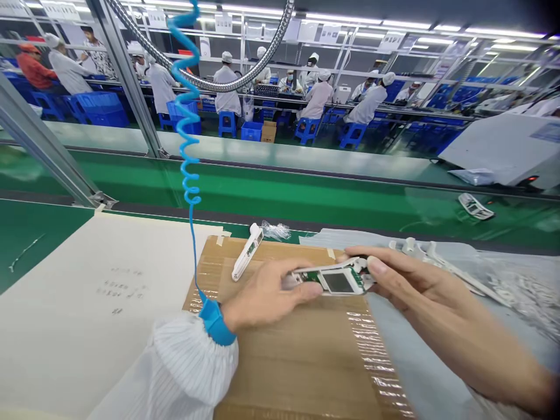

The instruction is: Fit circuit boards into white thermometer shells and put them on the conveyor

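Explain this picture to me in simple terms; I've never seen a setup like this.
There is no machine arm here, just a person's two bare hands. The single picture comes from a camera worn on that person's head, looking forward and down.

The left hand and right hand hold opposite ends of a white casing, open to show a green circuit board and a grey screen. A blue wristband circles the left wrist, joined to a coiled blue cord.

Under the hands lies brown cardboard. On it rests a similar white device. To the left is a large white sheet with handwriting; to the right, more white parts. Beyond, people work at another line.
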Action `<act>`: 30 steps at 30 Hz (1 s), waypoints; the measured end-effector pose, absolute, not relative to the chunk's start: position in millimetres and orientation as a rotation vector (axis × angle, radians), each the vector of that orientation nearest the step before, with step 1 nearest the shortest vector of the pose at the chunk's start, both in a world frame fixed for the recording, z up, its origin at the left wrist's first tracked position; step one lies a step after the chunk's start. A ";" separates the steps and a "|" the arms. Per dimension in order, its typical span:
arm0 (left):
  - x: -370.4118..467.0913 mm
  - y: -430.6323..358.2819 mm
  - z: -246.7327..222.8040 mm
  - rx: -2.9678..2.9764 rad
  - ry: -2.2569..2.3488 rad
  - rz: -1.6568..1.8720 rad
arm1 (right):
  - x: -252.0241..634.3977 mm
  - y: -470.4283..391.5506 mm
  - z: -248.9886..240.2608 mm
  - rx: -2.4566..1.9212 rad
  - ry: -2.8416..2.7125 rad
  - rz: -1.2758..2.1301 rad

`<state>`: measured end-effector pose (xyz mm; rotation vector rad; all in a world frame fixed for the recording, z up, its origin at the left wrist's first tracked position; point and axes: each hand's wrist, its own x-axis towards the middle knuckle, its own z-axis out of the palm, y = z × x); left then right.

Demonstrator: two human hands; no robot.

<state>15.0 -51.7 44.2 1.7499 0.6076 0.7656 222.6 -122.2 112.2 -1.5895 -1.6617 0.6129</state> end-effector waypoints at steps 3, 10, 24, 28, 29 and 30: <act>18.3 -54.4 44.6 1.726 0.652 0.528 | 235.0 -112.7 100.8 -1.634 -1.679 0.524; 24.2 -56.4 42.3 1.870 0.899 0.630 | 238.7 -95.9 88.8 -1.406 -2.192 -0.332; 31.8 -58.2 38.4 1.624 1.176 0.756 | 222.6 -74.6 89.7 -1.190 -2.352 -0.790; 26.0 -50.0 42.3 1.447 1.409 1.027 | 200.5 -64.4 100.3 -1.165 -2.195 -0.460; 22.0 -45.5 41.7 1.398 1.454 1.115 | 195.4 -56.5 99.8 -1.217 -2.122 -0.406; 17.3 -40.4 40.8 1.356 1.475 1.204 | 191.3 -45.5 96.3 -1.299 -2.034 -0.359</act>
